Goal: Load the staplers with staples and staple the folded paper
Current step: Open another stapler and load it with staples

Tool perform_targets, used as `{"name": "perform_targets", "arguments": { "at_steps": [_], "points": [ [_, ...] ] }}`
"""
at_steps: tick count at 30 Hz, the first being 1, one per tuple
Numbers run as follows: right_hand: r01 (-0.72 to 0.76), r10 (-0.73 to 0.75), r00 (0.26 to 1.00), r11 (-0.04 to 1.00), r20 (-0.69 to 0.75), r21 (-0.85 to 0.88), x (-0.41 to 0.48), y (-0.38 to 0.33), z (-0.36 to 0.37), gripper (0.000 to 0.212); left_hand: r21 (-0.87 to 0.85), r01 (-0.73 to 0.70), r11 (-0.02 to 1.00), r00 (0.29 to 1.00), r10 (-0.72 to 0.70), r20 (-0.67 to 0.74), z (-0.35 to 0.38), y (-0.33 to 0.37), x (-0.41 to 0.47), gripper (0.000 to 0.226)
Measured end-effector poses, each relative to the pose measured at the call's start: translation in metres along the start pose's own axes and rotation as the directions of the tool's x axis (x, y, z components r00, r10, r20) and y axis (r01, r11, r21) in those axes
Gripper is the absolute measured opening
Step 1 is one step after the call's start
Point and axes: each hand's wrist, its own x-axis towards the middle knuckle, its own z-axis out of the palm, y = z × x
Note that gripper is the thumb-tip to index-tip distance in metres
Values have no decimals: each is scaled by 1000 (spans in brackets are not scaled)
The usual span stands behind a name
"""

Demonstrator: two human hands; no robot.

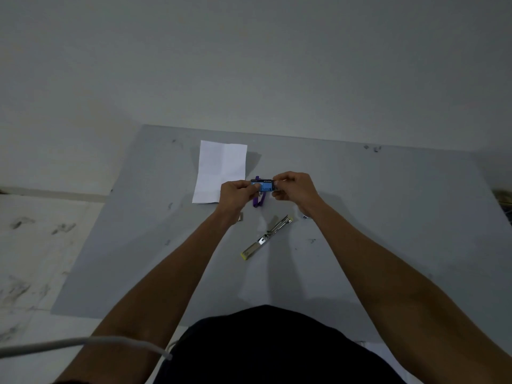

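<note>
A small blue staple box (pixel 264 185) is held above the grey mat (pixel 388 231), gripped at its left end by my left hand (pixel 237 194) and at its right end by my right hand (pixel 295 189). Below the box, a purple stapler (pixel 259 202) lies on the mat, mostly hidden by my hands. Nearer to me lies a metal stapler (pixel 266 236) with yellow ends, swung wide open and flat. The folded white paper (pixel 220 171) rests on the mat to the left of my hands.
A small metallic item (pixel 241 217) peeks out by my left wrist, and a small white one (pixel 304 216) by my right wrist. A pale cable (pixel 83 343) crosses the lower left. The mat lies on a marked white floor (pixel 33 245).
</note>
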Motion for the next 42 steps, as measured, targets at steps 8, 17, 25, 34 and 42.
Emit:
{"name": "perform_targets", "arguments": {
  "at_steps": [8, 17, 25, 34, 42],
  "points": [
    [172, -180, 983, 965, -24, -198, -4, 1, -4, 12, -15, 18, 1000, 999, -18, -39, -3, 4, -5, 20],
    [296, -369, 929, 786, -29, -543, -1, -2, 3, 12, 10, -1, 1000, 999, 1, -48, -1, 4, -3, 19],
    [196, -306, 948, 768, -81, -609, -2, -10, 11, 13, 32, -28, 999, 998, 29, -54, 2, 3, -1, 18],
    [138, -264, 945, 856, -192, -499, 0, -9, 8, 9, 39, 13, 999, 996, -10, -90, 2, 7, 1, 11],
    [171, -327, 933, 770, -150, -615, -1, -6, 9, 10, 71, 9, 997, 993, -1, -117, 2, 7, 5, 18]
  ]
}}
